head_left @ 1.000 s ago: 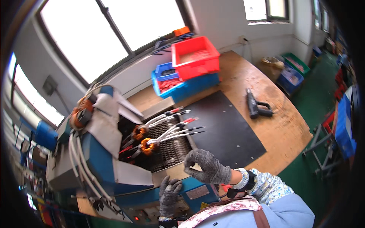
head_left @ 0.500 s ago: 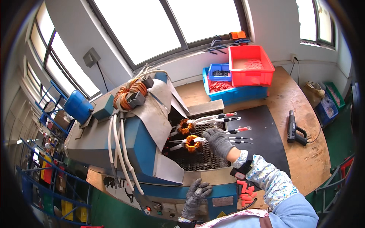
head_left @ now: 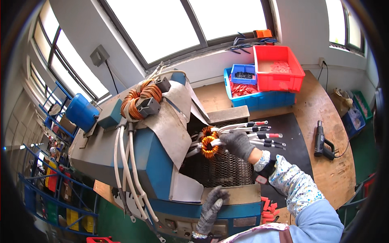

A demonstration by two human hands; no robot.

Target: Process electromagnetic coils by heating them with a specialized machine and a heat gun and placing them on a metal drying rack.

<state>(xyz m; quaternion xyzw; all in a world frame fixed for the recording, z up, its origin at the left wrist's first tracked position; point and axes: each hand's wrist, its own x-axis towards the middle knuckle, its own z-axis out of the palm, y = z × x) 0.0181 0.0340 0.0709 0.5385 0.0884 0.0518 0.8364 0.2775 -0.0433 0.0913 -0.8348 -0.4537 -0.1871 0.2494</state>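
Though white-cabled, nearer coil (head_left: pixel 206 148) ring-shaped, copper-orange.

Pretty sure we've got a workshop or small factory floor here, electrical assembly by the look of it. We can see a big blue-and-grey machine (head_left: pixel 156 170) with a metal mesh bed (head_left: pixel 231 174), and wire-wound coils (head_left: pixel 210 155) with white leads sitting over it. There's a heat gun (head_left: pixel 319 141) on a worn wooden bench (head_left: pixel 336 182), plus a red bin (head_left: pixel 283 79) and a blue bin (head_left: pixel 263 102) of small parts. We'd also point to the blue metal rack (head_left: pixel 56 202), the green floor (head_left: pixel 121 224) and those patterned work sleeves (head_left: pixel 296 182). Definitely not somebody's kitchen, folks.
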